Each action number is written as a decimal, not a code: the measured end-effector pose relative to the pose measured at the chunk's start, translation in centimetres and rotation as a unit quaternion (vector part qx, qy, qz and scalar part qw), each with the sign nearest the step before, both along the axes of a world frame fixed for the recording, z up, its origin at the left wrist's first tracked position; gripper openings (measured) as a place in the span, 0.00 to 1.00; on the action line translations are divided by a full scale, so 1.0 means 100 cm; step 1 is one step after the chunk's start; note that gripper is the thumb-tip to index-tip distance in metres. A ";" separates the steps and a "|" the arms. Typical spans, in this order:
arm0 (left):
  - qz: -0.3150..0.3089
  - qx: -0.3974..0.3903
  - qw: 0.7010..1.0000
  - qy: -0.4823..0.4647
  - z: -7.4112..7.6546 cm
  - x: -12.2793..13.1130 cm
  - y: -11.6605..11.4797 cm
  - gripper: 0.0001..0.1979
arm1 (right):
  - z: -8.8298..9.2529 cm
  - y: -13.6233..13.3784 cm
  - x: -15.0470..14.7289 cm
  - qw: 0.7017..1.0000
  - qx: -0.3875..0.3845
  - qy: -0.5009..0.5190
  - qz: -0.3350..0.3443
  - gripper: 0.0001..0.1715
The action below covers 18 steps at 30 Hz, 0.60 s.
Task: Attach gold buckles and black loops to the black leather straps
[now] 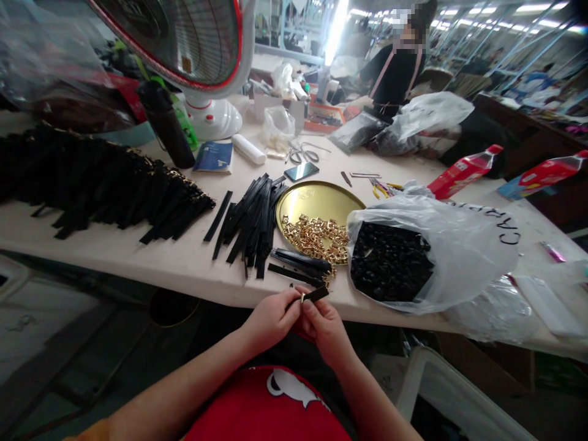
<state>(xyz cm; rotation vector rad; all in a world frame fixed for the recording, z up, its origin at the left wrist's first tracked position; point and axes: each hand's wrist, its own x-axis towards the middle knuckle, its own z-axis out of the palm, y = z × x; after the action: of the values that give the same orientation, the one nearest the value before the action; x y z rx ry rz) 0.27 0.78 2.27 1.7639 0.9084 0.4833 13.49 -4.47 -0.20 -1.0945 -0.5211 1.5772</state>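
At the table's front edge, my left hand (280, 312) and my right hand (324, 321) meet with fingers closed. Between them is a short black strap (318, 294) with a small gold buckle (302, 298) on it. My left fingers pinch it by the buckle; my right thumb and fingers press on the strap from the other side. Just beyond lie finished-looking black straps (303, 263) with gold ends. A round gold tray (321, 195) holds a heap of gold buckles (316, 236). Loose black straps (252, 220) are piled left of the tray.
A plastic bag (468, 245) of small black pieces (390, 260) stands right of the tray. A large pile of black straps (92, 184) covers the left. Behind are a phone (301, 171), scissors (307, 152), pliers (380, 188), bottles (466, 173) and a fan (184, 43). A person (395, 73) stands farther back.
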 end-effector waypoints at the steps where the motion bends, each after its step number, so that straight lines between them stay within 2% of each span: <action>1: 0.013 -0.052 0.998 -0.031 0.000 0.003 -0.002 0.10 | -0.003 -0.001 -0.002 1.000 0.002 -0.028 -0.012 0.22; 4: 0.029 -0.201 0.974 -0.097 -0.004 0.008 -0.004 0.10 | -0.008 -0.004 -0.004 0.997 0.010 -0.072 -0.024 0.22; 7: 0.020 -0.279 0.953 -0.118 -0.010 0.009 -0.005 0.14 | -0.008 -0.005 0.001 0.997 0.013 -0.080 -0.020 0.19; 12: 0.022 -0.301 0.946 -0.118 -0.011 0.009 -0.006 0.15 | -0.003 -0.002 0.011 0.991 0.021 -0.109 -0.069 0.10; 16: 0.038 -0.278 0.955 -0.098 -0.010 0.011 -0.009 0.14 | -0.002 -0.001 0.013 0.998 -0.021 -0.032 -0.044 0.12; 18: 0.052 -0.259 0.961 -0.081 -0.011 0.012 -0.010 0.14 | -0.003 -0.004 0.012 0.995 -0.012 -0.090 -0.043 0.12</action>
<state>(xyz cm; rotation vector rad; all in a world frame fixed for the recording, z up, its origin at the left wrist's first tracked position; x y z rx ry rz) 1.43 -0.24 1.18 1.1886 0.9160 0.4046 14.66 -4.91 -0.49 -1.2685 -0.5699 1.4203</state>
